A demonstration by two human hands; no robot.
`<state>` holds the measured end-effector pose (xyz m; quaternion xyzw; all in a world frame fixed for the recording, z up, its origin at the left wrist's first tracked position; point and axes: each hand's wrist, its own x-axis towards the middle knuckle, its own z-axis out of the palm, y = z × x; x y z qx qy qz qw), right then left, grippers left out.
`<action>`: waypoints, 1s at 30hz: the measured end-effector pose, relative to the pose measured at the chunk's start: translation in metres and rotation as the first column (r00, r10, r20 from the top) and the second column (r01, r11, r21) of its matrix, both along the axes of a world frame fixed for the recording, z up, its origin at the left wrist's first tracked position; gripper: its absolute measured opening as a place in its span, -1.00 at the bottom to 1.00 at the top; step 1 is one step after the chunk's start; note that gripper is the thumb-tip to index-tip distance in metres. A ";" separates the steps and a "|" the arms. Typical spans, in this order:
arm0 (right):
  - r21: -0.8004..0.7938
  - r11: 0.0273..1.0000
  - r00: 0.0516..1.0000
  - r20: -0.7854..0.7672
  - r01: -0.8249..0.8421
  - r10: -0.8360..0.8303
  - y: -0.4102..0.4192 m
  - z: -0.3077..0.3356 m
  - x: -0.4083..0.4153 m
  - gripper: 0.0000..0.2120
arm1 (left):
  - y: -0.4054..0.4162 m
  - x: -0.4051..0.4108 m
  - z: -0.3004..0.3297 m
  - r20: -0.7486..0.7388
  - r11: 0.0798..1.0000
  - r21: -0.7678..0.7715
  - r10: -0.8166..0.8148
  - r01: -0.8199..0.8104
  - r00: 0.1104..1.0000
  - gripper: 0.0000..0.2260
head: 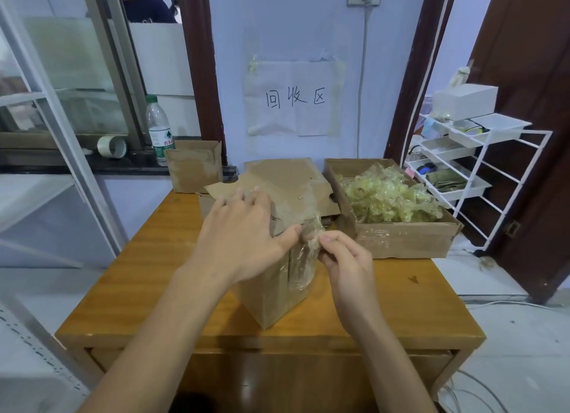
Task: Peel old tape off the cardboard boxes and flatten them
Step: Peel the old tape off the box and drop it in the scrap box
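Observation:
A brown cardboard box [271, 292] stands in the middle of the wooden table [148, 277], its top flaps loose. My left hand [243, 224] lies flat on the box's top, fingers spread, pressing it down. My right hand [342, 258] pinches a crumpled strip of clear old tape [311, 233] at the box's upper right corner. More tape still clings down the box's front seam [300, 267].
An open box [401, 240] filled with yellowish peeled tape [388, 196] sits at the right. Flattened cardboard [287, 172] lies behind, and a small open box [194, 169] at the back left. A water bottle [159, 132] and tape roll [111, 147] stand on the sill. A white rack [481, 172] stands right.

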<state>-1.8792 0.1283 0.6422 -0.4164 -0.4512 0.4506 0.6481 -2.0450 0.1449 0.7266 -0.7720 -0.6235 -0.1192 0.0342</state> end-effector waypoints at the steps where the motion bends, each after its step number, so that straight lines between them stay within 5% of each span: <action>1: -0.016 1.000 0.998 -0.065 -0.012 0.011 0.000 -0.001 0.000 -0.73 | 0.000 0.000 0.001 -0.007 1.000 -0.007 0.000 0.000 1.000 -0.46; 3: -0.044 0.998 0.984 -0.175 -0.052 0.044 0.001 -0.004 0.000 -0.72 | -0.002 0.001 0.004 -0.017 1.000 -0.015 -0.002 0.002 1.000 -0.43; 6: -0.054 0.997 0.991 -0.129 -0.052 0.045 0.000 -0.005 0.004 -0.60 | -0.004 -0.001 0.004 -0.027 1.000 -0.025 -0.018 0.018 0.999 -0.43; 9: 0.011 1.000 0.985 0.170 0.023 -0.024 -0.004 0.006 0.009 -0.48 | -0.003 -0.005 0.000 -0.040 1.000 -0.012 -0.029 0.029 0.999 -0.33; 12: 0.054 0.982 0.832 0.524 0.182 -0.183 -0.001 0.023 0.010 -0.58 | -0.002 -0.004 -0.001 -0.023 0.999 0.019 -0.031 0.031 0.999 -0.31; 18: 0.286 0.949 0.653 0.695 0.134 -0.302 0.014 0.034 0.008 -0.67 | 0.002 -0.007 -0.009 0.003 0.999 0.030 -0.035 0.035 0.999 -0.27; 22: 0.272 0.951 0.708 0.641 0.150 -0.295 0.014 0.036 0.008 -0.58 | 0.004 -0.008 -0.012 0.032 0.998 0.043 -0.039 0.037 0.999 -0.27; 26: 0.041 0.979 0.904 0.378 0.198 -0.199 0.013 0.024 0.002 -0.59 | 0.005 -0.009 -0.014 0.041 0.998 0.054 -0.041 0.039 0.998 -0.20; 30: -0.128 0.959 0.964 0.113 0.254 -0.241 0.006 0.019 -0.009 -0.64 | 0.006 -0.008 -0.015 0.049 0.997 0.062 -0.045 0.042 0.998 -0.20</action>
